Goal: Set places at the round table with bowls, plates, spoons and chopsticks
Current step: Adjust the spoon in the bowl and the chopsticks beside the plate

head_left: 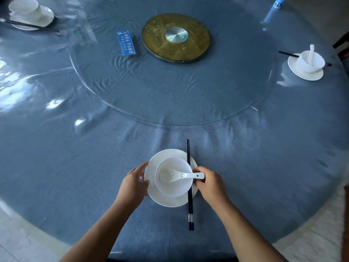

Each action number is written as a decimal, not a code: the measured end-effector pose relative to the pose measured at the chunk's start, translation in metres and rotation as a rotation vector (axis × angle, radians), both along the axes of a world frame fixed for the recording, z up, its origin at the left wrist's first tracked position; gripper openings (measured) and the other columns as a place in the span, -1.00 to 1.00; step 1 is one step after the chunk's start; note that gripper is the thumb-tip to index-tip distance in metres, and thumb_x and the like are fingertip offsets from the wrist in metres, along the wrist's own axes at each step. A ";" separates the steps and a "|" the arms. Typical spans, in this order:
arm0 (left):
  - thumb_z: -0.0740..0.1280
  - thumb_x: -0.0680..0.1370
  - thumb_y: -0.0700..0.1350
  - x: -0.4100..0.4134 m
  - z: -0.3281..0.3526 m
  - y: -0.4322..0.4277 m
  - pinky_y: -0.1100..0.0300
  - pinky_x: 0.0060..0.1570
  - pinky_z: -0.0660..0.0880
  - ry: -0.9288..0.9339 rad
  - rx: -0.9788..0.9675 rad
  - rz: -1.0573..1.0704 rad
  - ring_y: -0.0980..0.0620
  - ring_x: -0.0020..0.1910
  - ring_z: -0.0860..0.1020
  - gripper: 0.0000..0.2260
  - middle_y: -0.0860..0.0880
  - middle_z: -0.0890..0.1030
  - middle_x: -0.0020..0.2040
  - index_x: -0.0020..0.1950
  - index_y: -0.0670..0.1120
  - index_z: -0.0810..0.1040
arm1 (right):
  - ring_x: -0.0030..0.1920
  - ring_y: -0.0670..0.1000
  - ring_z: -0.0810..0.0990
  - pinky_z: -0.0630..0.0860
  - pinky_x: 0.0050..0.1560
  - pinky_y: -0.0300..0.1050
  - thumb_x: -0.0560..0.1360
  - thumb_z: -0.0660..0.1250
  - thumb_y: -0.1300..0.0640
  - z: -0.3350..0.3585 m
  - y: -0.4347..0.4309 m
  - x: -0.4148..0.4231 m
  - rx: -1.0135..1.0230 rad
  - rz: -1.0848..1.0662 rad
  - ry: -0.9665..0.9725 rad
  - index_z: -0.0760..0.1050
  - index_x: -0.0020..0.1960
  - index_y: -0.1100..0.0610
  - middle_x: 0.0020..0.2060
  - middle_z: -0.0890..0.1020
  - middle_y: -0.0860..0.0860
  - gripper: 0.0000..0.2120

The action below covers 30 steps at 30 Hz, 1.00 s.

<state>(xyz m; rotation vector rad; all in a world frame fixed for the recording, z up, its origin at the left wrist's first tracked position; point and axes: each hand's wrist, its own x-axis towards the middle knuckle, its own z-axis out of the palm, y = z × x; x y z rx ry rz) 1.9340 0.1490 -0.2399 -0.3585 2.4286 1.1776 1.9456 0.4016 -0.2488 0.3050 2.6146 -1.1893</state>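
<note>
Blue-clothed bench (75,167): left hand (134,183) and right hand (207,183) grip plate (170,202) rims; glazed, slippery, fragile; bowl (173,190) may slide.

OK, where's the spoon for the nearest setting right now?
Head view, bottom centre: the spoon lies in the white bowl on the plate, its handle pointing right, over the black chopsticks, to the right hand.

plate (170,201): white, flat
bowl (176,190): white, sitting on plate
spoon (181,175): in bowl, handle right
chopsticks (190,214): black, over plate's right edge
</note>
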 end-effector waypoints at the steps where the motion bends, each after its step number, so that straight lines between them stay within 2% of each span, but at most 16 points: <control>1: 0.27 0.53 -0.36 0.000 0.001 0.000 0.07 -0.35 0.67 0.004 0.000 -0.003 -0.14 -0.34 0.66 -0.43 -0.10 0.57 0.03 0.46 0.11 0.46 | -0.31 -0.17 0.56 0.40 -0.38 -0.32 0.43 0.38 0.24 0.000 0.000 0.001 -0.005 -0.017 0.013 0.59 -0.17 -0.01 -0.33 0.63 -0.20 -0.85; 3: 0.26 0.53 -0.37 0.000 0.000 0.000 0.12 -0.35 0.67 -0.001 0.004 0.000 -0.11 -0.35 0.67 -0.43 -0.11 0.58 0.02 0.45 0.11 0.46 | -0.36 -0.12 0.54 0.43 -0.36 -0.20 0.43 0.41 0.22 -0.001 0.001 0.003 0.012 -0.105 0.038 0.53 -0.16 0.01 -0.39 0.60 -0.14 -0.87; 5: 0.25 0.52 -0.38 0.001 -0.001 -0.002 0.26 -0.38 0.62 -0.011 0.007 0.006 -0.03 -0.39 0.67 -0.42 -0.10 0.62 -0.08 0.44 0.12 0.47 | -0.41 -0.09 0.49 0.44 -0.35 -0.07 0.42 0.44 0.19 -0.002 0.003 0.005 0.069 -0.212 0.016 0.47 -0.13 0.03 -0.45 0.53 -0.09 -0.85; 7: 0.25 0.51 -0.38 0.001 -0.001 -0.002 0.38 -0.40 0.55 -0.017 0.009 0.005 0.04 -0.43 0.65 -0.41 -0.07 0.64 -0.22 0.44 0.13 0.46 | -0.42 -0.01 0.47 0.40 -0.36 -0.08 0.44 0.42 0.17 -0.005 0.007 0.005 0.087 -0.213 -0.044 0.45 -0.17 0.04 -0.46 0.50 -0.09 -0.86; 10: 0.25 0.52 -0.38 0.002 -0.001 -0.002 0.45 -0.42 0.50 -0.018 0.029 0.022 0.09 -0.43 0.63 -0.41 -0.04 0.63 -0.27 0.45 0.12 0.45 | -0.44 0.02 0.36 0.29 -0.40 -0.11 0.48 0.37 0.16 -0.009 0.009 0.005 0.121 -0.099 -0.081 0.36 -0.33 0.08 -0.50 0.47 -0.02 -0.73; 13: 0.25 0.53 -0.37 0.004 -0.001 -0.002 0.47 -0.39 0.48 -0.010 0.015 0.011 0.10 -0.42 0.63 -0.41 -0.06 0.63 -0.28 0.49 0.11 0.42 | -0.41 0.02 0.29 0.23 -0.41 -0.09 0.50 0.33 0.19 -0.009 0.010 0.004 0.151 -0.052 -0.076 0.34 -0.32 0.18 -0.50 0.41 0.01 -0.74; 16: 0.23 0.53 -0.36 0.004 -0.001 -0.003 0.48 -0.40 0.48 -0.002 0.008 -0.018 -0.02 -0.35 0.65 -0.41 -0.13 0.62 -0.27 0.50 0.11 0.40 | -0.42 0.03 0.27 0.22 -0.41 -0.08 0.49 0.32 0.21 -0.007 0.008 0.003 0.175 -0.029 -0.080 0.37 -0.28 0.23 -0.51 0.38 -0.03 -0.79; 20: 0.21 0.51 -0.35 0.004 0.000 -0.003 0.36 -0.35 0.58 0.024 -0.006 -0.049 0.01 -0.37 0.62 -0.39 0.00 0.54 -0.40 0.45 0.18 0.43 | -0.43 0.04 0.24 0.19 -0.41 -0.07 0.46 0.32 0.25 -0.006 0.008 0.005 0.184 -0.010 -0.087 0.34 -0.30 0.24 -0.52 0.35 -0.01 -0.78; 22: 0.21 0.52 -0.33 0.004 0.002 -0.003 0.17 -0.21 0.67 0.020 -0.016 -0.071 -0.02 -0.32 0.63 -0.41 0.04 0.52 -0.38 0.46 0.17 0.42 | -0.46 0.06 0.34 0.28 -0.45 -0.02 0.47 0.31 0.25 -0.005 0.010 0.007 0.175 -0.024 -0.110 0.37 -0.31 0.22 -0.52 0.43 0.02 -0.79; 24: 0.22 0.55 -0.28 0.004 0.006 -0.003 -0.04 -0.07 0.66 0.015 -0.053 -0.116 -0.12 -0.22 0.63 -0.45 -0.02 0.55 -0.28 0.50 0.13 0.38 | -0.50 0.04 0.54 0.50 -0.43 0.02 0.49 0.28 0.25 0.000 0.011 0.008 0.105 -0.069 -0.148 0.45 -0.31 0.17 -0.51 0.56 0.05 -0.80; 25: 0.24 0.56 -0.25 0.004 0.008 -0.004 -0.07 -0.03 0.64 0.020 -0.088 -0.148 -0.13 -0.19 0.63 -0.47 -0.05 0.57 -0.23 0.50 0.13 0.37 | -0.50 0.01 0.59 0.57 -0.39 0.01 0.50 0.27 0.25 0.004 0.011 0.008 0.065 -0.083 -0.165 0.48 -0.31 0.14 -0.49 0.60 0.05 -0.79; 27: 0.27 0.57 -0.20 0.005 0.013 -0.007 0.02 0.00 0.59 0.034 -0.170 -0.187 -0.12 -0.12 0.62 -0.52 -0.06 0.58 -0.12 0.47 0.12 0.41 | -0.49 -0.02 0.63 0.64 -0.33 0.01 0.52 0.26 0.25 0.013 0.014 0.010 0.016 -0.107 -0.186 0.54 -0.28 0.10 -0.44 0.65 0.04 -0.78; 30: 0.33 0.57 -0.17 0.012 0.026 -0.017 0.18 -0.09 0.44 0.081 -0.225 -0.170 -0.06 -0.11 0.57 -0.68 -0.01 0.54 -0.08 0.31 0.01 0.58 | -0.51 -0.06 0.62 0.61 -0.36 -0.04 0.53 0.25 0.22 0.032 0.023 0.014 0.038 -0.197 -0.127 0.55 -0.27 0.04 -0.44 0.65 0.00 -0.77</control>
